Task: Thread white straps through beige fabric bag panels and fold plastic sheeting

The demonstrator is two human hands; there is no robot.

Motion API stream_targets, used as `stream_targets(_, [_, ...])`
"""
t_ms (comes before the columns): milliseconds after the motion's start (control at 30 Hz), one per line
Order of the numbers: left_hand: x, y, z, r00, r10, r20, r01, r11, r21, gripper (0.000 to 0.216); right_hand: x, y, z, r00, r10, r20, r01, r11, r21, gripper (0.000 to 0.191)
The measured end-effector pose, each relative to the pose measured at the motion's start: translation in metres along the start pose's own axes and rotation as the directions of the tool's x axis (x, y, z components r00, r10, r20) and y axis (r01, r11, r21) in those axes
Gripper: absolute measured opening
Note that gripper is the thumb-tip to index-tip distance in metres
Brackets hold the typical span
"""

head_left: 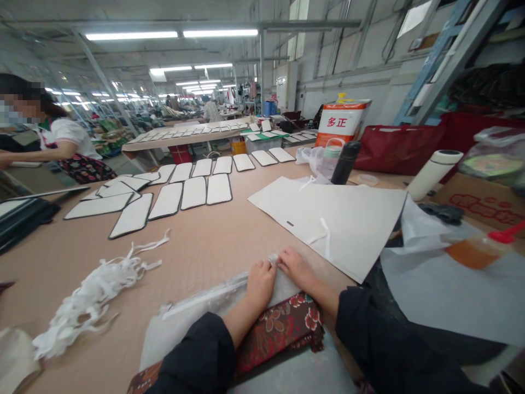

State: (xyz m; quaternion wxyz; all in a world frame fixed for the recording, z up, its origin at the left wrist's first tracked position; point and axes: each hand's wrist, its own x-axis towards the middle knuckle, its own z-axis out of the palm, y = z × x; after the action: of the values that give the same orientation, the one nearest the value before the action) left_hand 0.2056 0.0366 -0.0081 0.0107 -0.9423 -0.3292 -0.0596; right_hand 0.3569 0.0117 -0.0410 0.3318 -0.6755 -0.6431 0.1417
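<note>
My left hand [260, 283] and my right hand [296, 268] meet at the near edge of the table, fingers curled and pinched together on the corner of a white fabric piece [229, 306] that lies over a floral patterned cloth [283, 328]. Both wear dark sleeves. Just beyond my right hand lies a large white fabric sheet [340, 216] with short white straps on it. A heap of white ribbon strips [92, 298] lies to the left of my hands.
Rows of white panels with dark edges [180, 191] cover the far table. A black bottle [345, 162], white tube [433, 174], orange-and-white can [342, 123] and red bag [400, 148] stand at the right. Another person [61, 145] works at the far left.
</note>
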Motion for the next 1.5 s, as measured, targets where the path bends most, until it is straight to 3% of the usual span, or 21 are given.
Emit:
stream_targets(300, [0.000, 0.001, 0.004, 0.997, 0.075, -0.001, -0.075, 0.991, 0.114, 0.025, 0.025, -0.006, -0.006, 0.980, 0.116, 0.161, -0.099, 0.989, -0.107, 0.018])
stream_targets(967, [-0.001, -0.006, -0.002, 0.992, 0.120, 0.031, -0.123, 0.984, 0.129, 0.024, 0.049, -0.003, -0.006, 0.920, 0.226, 0.321, -0.163, 0.964, -0.211, 0.008])
stream_targets(1367, [-0.002, -0.007, -0.001, 0.994, 0.109, 0.028, -0.110, 0.992, 0.057, 0.026, 0.049, 0.005, 0.000, 0.944, 0.198, 0.264, -0.158, 0.974, -0.165, 0.002])
stream_targets(1500, [-0.003, -0.007, -0.001, 0.998, 0.070, 0.003, -0.070, 0.997, 0.011, 0.026, 0.036, -0.005, -0.005, 0.976, 0.122, 0.183, -0.098, 0.986, -0.135, 0.014])
